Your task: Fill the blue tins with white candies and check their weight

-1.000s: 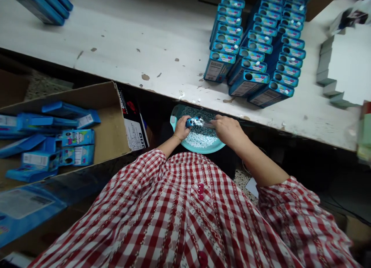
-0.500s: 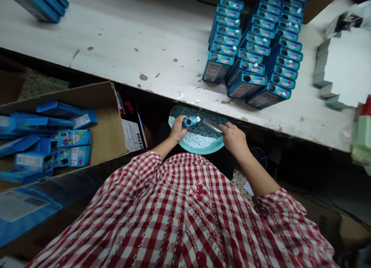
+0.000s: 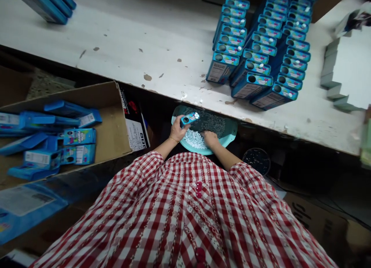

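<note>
1. The white pellets [image 3: 197, 116] heaped at one end of the blue box [image 3: 189, 118] could spill if the left hand [image 3: 177, 131] tips it; the basin [image 3: 231, 135] beneath would probably catch most.
2. Left hand: fingers closed around that box, holding it over the basin, near the counter's [image 3: 124, 63] near edge.
3. Right hand [image 3: 210, 138]: down in the basin, fingers curled; whether it grips anything, I cannot tell.
</note>
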Available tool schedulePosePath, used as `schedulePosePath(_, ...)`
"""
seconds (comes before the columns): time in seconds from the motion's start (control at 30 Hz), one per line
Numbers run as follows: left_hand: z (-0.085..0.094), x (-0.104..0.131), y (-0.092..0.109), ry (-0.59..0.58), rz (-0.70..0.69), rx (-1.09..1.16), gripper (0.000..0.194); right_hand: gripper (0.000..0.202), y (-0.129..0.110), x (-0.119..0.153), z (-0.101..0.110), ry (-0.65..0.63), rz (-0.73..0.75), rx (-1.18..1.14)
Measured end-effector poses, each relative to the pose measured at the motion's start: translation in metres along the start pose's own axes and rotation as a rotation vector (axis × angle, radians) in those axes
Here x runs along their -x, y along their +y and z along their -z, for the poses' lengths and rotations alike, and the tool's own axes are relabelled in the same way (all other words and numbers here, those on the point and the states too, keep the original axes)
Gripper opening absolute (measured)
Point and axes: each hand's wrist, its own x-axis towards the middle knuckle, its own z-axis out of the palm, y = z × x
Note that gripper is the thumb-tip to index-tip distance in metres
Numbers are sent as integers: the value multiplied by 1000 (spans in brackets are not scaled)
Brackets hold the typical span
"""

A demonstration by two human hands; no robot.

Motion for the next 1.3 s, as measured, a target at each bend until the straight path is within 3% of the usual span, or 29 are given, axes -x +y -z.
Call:
schedulePosePath(0.1,1,-1,-1,-8,19,14,47,36,10,-4,-7,4,52,-129)
schedulePosePath(0.2,2,-3,0,-6,45,36,48,43,25,3,3,14,112,-238)
schedulePosePath(0.43,-5,-6,4,-41,19,31,40,45,35,61,65,194,217,-366)
schedulePosePath(0.53,-9,-7,6,-87,-36,17,38,40,18,80,98,293,205,-192)
schedulePosePath(0.63,-12,-7,9,-116,-90,-1,38,35,-13,89,123,270,110,124)
schedulePosePath(0.83,-15,-7,9,-127,-124,-40,36,35,-64,92,146,245,115,368)
schedulePosePath(0.93,-16,-6,5,-103,-123,-26,37,34,-56,99,147,251,116,372)
schedulePosePath(1.1,-10,-6,4,-58,-84,16,35,34,5,105,118,273,66,235)
schedulePosePath(1.2,-4,-5,6,-36,-68,38,35,38,32,83,88,261,25,106)
schedulePosePath(1.3,-1,-4,6,-24,-72,49,36,42,30,48,59,168,-108,134)
